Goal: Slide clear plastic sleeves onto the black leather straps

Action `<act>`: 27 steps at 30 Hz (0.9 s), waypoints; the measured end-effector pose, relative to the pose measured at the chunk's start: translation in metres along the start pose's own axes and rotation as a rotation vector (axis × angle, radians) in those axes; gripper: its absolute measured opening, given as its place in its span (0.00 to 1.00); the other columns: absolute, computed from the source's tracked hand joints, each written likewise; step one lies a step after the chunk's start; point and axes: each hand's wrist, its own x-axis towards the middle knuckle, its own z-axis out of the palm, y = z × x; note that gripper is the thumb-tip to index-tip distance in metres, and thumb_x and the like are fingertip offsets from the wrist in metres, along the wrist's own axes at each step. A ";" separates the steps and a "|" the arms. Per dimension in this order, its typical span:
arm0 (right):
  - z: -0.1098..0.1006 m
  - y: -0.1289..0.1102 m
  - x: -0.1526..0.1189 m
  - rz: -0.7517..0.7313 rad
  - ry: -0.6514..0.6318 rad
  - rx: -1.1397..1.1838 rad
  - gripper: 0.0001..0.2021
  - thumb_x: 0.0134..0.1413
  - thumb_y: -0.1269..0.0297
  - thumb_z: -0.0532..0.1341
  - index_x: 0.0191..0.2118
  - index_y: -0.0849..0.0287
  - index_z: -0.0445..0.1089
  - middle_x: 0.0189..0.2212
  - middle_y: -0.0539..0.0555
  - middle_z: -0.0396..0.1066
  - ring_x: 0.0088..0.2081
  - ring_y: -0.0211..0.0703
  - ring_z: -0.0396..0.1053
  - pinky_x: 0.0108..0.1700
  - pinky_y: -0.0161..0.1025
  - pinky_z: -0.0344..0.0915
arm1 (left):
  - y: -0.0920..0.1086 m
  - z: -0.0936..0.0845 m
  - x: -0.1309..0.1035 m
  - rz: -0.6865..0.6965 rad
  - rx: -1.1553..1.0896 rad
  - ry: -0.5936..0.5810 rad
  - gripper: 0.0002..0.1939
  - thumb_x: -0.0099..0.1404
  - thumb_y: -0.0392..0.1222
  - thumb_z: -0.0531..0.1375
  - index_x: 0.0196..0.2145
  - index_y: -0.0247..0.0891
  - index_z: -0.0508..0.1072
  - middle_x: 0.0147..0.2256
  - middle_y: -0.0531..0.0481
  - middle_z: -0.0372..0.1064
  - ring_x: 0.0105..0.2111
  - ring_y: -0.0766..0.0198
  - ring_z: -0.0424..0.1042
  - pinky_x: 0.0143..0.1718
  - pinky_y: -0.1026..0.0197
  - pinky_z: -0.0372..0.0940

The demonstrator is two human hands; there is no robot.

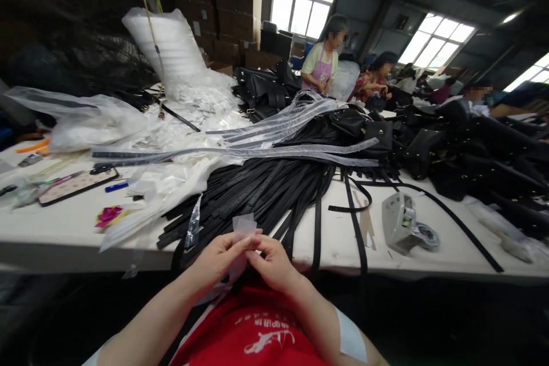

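Grips of the left hand (pixel 221 251) and right hand (pixel 274 262) meet, pinched on a clear plastic piece (pixel 244 224) just before the black straps (pixel 244 189); apparently working its edge, though blurred, calling for light pressure next.

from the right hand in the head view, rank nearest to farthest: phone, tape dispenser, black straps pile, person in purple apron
1. black straps pile, just ahead
2. tape dispenser, to the right
3. phone, over to the left
4. person in purple apron, in the background
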 end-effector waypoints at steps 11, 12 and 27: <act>-0.088 0.077 0.064 0.475 0.638 -0.078 0.23 0.54 0.55 0.59 0.54 0.59 0.65 0.53 0.63 0.67 0.42 0.45 0.73 0.35 0.40 0.73 | -0.019 -0.042 -0.014 -0.098 0.162 0.367 0.24 0.48 0.62 0.66 0.32 0.37 0.83 0.33 0.46 0.80 0.36 0.50 0.77 0.34 0.59 0.69; -0.093 0.081 0.071 0.485 0.649 -0.122 0.24 0.55 0.55 0.58 0.55 0.59 0.63 0.54 0.64 0.65 0.43 0.45 0.72 0.35 0.39 0.72 | -0.019 -0.043 -0.016 -0.100 0.151 0.372 0.25 0.47 0.62 0.66 0.32 0.37 0.83 0.34 0.46 0.80 0.36 0.50 0.77 0.34 0.59 0.69; -0.058 0.066 0.165 0.676 0.209 -0.967 0.27 0.49 0.42 0.62 0.36 0.67 0.76 0.42 0.73 0.74 0.46 0.65 0.72 0.46 0.50 0.66 | -0.027 -0.044 -0.021 -0.057 0.126 0.328 0.24 0.51 0.63 0.65 0.32 0.38 0.82 0.33 0.46 0.80 0.37 0.50 0.77 0.38 0.59 0.69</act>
